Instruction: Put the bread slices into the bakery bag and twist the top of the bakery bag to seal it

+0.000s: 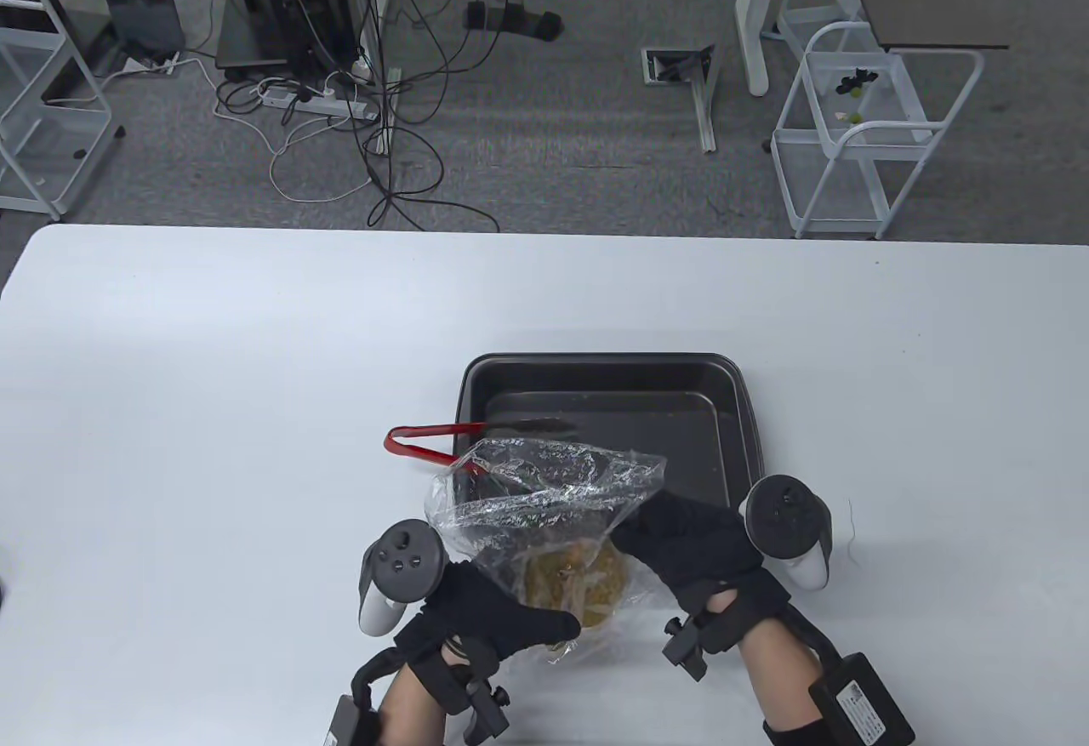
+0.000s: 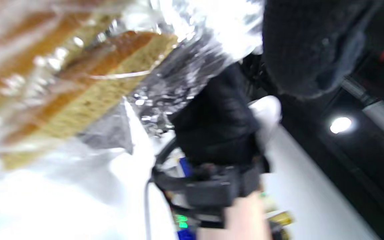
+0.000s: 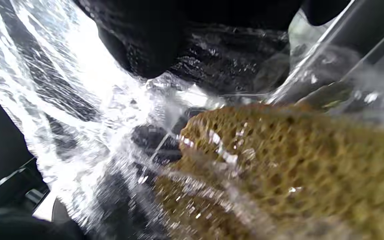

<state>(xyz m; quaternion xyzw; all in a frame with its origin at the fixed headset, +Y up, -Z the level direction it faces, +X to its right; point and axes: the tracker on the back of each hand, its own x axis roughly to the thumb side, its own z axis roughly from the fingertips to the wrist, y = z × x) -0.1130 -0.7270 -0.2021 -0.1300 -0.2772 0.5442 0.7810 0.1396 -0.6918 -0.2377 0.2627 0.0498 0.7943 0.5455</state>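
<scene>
The clear bakery bag (image 1: 544, 491) stands crumpled at the tray's near edge, its open top loose over the tray. Brown bread slices (image 1: 578, 580) sit in its bottom, and show close up in the wrist views (image 2: 88, 90) (image 3: 278, 160). My left hand (image 1: 557, 629) grips the bag's lower left side by the bread. My right hand (image 1: 634, 538) grips the plastic on the bag's right side; its gloved fingers (image 3: 152, 43) press into the film above the bread. In the left wrist view the right hand (image 2: 215, 113) shows beyond the bag (image 2: 192, 66).
A dark baking tray (image 1: 732, 423) lies just behind the bag. Red-handled tongs (image 1: 421, 444) rest across its left rim. The white table (image 1: 213, 406) spreads to the left and far side. Carts and cables stand on the floor beyond.
</scene>
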